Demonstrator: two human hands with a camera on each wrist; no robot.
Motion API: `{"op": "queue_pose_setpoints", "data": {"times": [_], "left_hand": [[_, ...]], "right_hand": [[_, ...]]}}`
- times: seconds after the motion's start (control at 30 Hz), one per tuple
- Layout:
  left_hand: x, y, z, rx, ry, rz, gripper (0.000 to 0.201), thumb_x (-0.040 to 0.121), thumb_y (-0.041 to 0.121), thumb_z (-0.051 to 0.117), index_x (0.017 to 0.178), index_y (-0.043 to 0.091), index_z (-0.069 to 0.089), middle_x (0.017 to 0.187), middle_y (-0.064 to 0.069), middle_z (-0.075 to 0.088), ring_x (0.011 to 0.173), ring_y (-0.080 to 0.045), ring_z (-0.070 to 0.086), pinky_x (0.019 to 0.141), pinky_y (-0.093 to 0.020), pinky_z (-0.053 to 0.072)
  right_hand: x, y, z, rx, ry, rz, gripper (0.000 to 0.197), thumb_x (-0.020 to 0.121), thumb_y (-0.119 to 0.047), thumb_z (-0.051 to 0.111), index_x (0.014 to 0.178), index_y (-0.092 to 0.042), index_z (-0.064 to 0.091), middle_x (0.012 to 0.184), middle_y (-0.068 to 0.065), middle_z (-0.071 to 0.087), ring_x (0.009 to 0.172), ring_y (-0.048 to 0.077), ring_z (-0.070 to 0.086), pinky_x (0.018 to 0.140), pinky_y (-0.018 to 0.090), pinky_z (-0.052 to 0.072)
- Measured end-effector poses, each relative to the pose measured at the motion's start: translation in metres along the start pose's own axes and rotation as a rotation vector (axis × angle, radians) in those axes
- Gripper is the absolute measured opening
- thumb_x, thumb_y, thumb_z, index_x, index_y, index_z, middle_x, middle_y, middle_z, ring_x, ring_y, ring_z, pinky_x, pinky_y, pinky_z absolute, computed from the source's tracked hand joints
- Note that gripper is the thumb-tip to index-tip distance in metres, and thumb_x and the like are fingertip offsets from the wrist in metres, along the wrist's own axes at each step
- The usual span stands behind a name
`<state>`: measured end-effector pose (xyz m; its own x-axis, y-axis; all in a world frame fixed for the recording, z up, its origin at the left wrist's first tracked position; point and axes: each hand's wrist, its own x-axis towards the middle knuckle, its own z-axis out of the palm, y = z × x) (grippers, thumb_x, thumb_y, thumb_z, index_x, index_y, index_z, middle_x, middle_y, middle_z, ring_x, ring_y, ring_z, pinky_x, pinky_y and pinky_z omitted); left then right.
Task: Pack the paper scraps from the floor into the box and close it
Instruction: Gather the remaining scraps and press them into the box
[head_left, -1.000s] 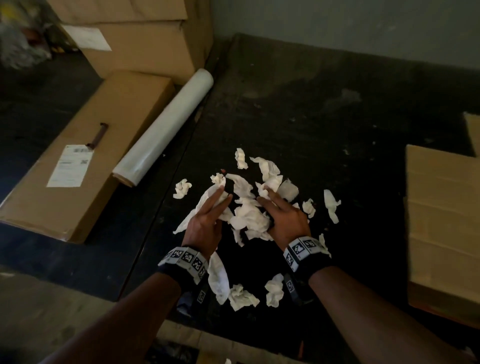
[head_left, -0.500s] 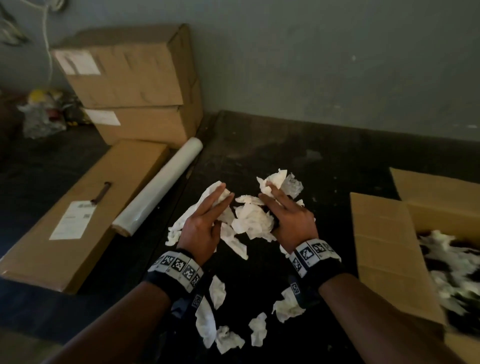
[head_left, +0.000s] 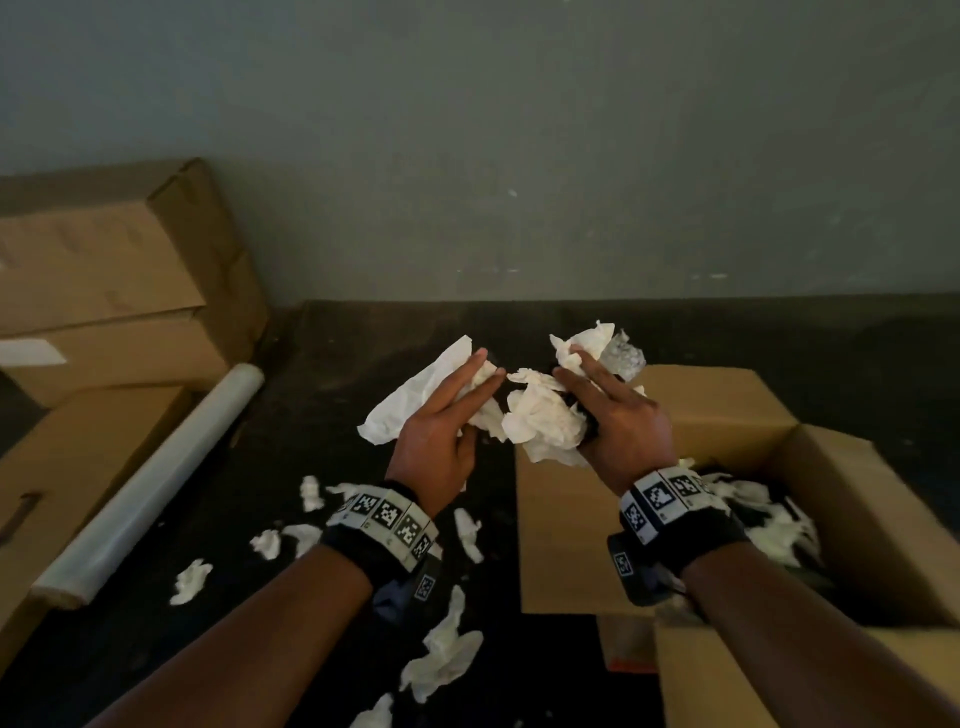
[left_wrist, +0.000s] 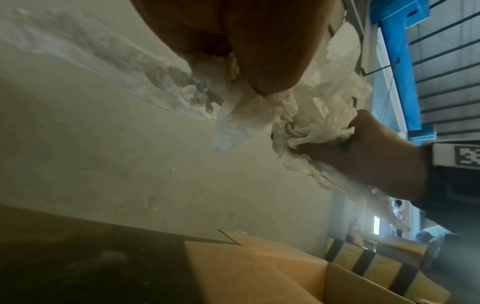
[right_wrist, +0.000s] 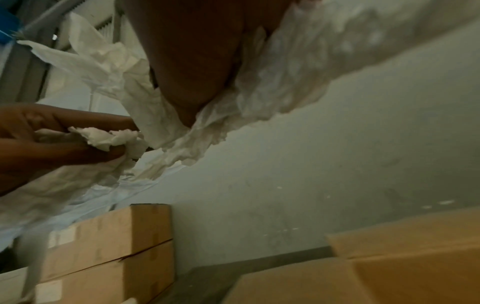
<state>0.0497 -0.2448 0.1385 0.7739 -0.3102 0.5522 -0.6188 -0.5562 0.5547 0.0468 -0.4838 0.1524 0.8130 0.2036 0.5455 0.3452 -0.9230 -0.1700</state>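
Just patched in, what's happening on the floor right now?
A person is clearing paper scraps off the dark floor. Both hands are raised with a shared bundle of crumpled paper: the left hand grips one side, the right hand the other, by the open cardboard box, which already holds scraps. Several loose scraps lie on the floor, and the box flaps are open.

Place: a warehouse or packing area.
Signs: stacked cardboard boxes (head_left: 119, 270), a roll of clear wrap (head_left: 150, 483), dark bare floor (head_left: 519, 332), blue steel frame (left_wrist: 400, 51) by slatted wall.
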Motion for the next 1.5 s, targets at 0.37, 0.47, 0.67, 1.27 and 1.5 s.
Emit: {"op": "queue_pose_setpoints", "data": {"times": [0.37,0.47,0.67,1.27,1.5], "left_hand": [[0.066,0.104,0.175,-0.139,-0.172,0.061,0.084,0.082,-0.021,0.048,0.150,0.028,0.050,0.165,0.010,0.030,0.150,-0.004,0.029,0.114,-0.019,0.038],[0.073,0.125,0.222,-0.151,-0.227,0.005,0.077,0.085,-0.019,0.047,0.148,0.025,0.053,0.163,0.005,0.036,0.149,-0.009,0.034,0.119,-0.020,0.031],[0.066,0.129,0.289,-0.071,-0.404,-0.181,0.056,0.095,0.002,0.058,0.147,0.022,0.054,0.159,-0.002,0.043,0.142,-0.023,0.046,0.118,-0.032,0.035],[0.080,0.091,0.341,0.492,-1.209,-0.381,0.158,0.037,0.094,0.074,0.156,0.047,-0.019,0.171,-0.001,-0.015,0.156,-0.037,0.004,0.120,-0.066,0.022],[0.069,0.097,0.337,0.354,-1.098,-0.234,0.146,0.048,0.081,0.083,0.162,0.034,0.006,0.169,-0.002,0.017,0.153,-0.028,0.022,0.123,-0.047,0.026]], "right_hand": [[-0.079,0.179,-0.071,-0.091,-0.196,0.364,0.052,0.087,-0.026,0.067,0.137,-0.034,0.059,0.156,-0.007,0.042,0.107,0.033,0.068,0.081,0.046,0.058],[-0.095,0.209,-0.073,-0.120,-0.320,0.456,0.058,0.086,-0.019,0.064,0.140,-0.037,0.055,0.156,-0.005,0.042,0.117,0.028,0.064,0.087,0.039,0.054],[-0.116,0.250,-0.050,0.010,-0.487,0.532,0.054,0.084,-0.032,0.073,0.136,-0.026,0.059,0.149,0.007,0.050,0.129,0.030,0.054,0.101,0.037,0.045],[-0.086,0.306,-0.011,-0.103,-1.281,0.286,0.157,0.022,-0.101,0.063,0.146,-0.057,-0.022,0.168,-0.003,-0.013,0.152,0.037,0.005,0.119,0.061,0.019],[-0.095,0.315,0.008,0.021,-1.251,0.325,0.146,0.024,-0.099,0.068,0.138,-0.071,-0.018,0.166,-0.016,0.006,0.151,0.027,0.019,0.116,0.056,0.029]]}}
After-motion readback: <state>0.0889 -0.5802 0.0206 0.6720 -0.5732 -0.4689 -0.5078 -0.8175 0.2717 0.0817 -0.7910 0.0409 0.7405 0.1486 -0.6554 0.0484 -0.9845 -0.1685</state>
